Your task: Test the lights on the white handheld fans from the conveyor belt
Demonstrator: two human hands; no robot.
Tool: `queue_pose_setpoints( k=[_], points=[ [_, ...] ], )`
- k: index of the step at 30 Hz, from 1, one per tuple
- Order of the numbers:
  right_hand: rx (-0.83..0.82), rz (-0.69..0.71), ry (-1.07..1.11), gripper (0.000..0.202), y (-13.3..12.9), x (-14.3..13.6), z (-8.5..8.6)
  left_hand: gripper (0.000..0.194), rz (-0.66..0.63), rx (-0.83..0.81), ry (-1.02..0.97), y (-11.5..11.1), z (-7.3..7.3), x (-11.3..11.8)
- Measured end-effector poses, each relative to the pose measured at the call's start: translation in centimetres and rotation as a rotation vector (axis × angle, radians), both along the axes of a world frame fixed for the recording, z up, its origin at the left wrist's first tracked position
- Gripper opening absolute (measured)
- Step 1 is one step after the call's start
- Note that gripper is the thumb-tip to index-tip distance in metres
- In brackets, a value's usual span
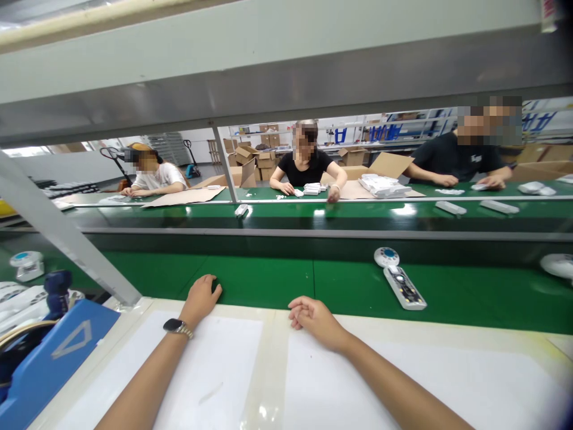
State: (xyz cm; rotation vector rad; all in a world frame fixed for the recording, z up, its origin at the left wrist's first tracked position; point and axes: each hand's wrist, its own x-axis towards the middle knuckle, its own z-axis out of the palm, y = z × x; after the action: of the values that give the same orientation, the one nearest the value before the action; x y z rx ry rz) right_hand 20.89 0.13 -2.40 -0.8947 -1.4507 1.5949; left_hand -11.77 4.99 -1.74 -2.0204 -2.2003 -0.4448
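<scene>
My left hand point(202, 300), with a watch point(173, 325) on the wrist, reaches over the near edge of the green conveyor belt point(264, 278). Its fingers are curled, and a small dark patch shows between thumb and forefinger; what it is I cannot make out. At the worktop's far edge lies my right hand point(316, 319), fingers loosely bent and somewhat apart, nothing visible in them. To its right on the belt is an opened white device point(405, 288) with inner parts exposed, and a round white head point(385, 257) with a blue centre at its upper end.
White sheets point(215, 364) cover the worktop point(273, 370). A blue bin point(67, 364) and white parts point(27, 304) stand left, by a slanted metal post point(71, 233). Another round-headed device point(557, 264) lies far right. Several people sit across the belt; a shelf point(268, 77) spans overhead.
</scene>
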Motion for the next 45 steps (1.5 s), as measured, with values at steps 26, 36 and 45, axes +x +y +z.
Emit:
queue_pose_setpoints(
  k=[26, 36, 45],
  points=[
    [0.032, 0.022, -0.020, 0.016, 0.10, 0.04, -0.20, 0.044, 0.000, -0.003, 0.019, 0.10, -0.05, -0.15],
    [0.046, 0.022, -0.035, 0.013, 0.05, 0.08, -0.20, 0.047, 0.000, -0.011, 0.016, 0.14, -0.06, -0.15],
    [0.046, 0.024, -0.043, 0.013, -0.11, 0.08, 0.25, 0.047, -0.002, -0.009, 0.013, 0.18, -0.15, -0.20]
  ],
)
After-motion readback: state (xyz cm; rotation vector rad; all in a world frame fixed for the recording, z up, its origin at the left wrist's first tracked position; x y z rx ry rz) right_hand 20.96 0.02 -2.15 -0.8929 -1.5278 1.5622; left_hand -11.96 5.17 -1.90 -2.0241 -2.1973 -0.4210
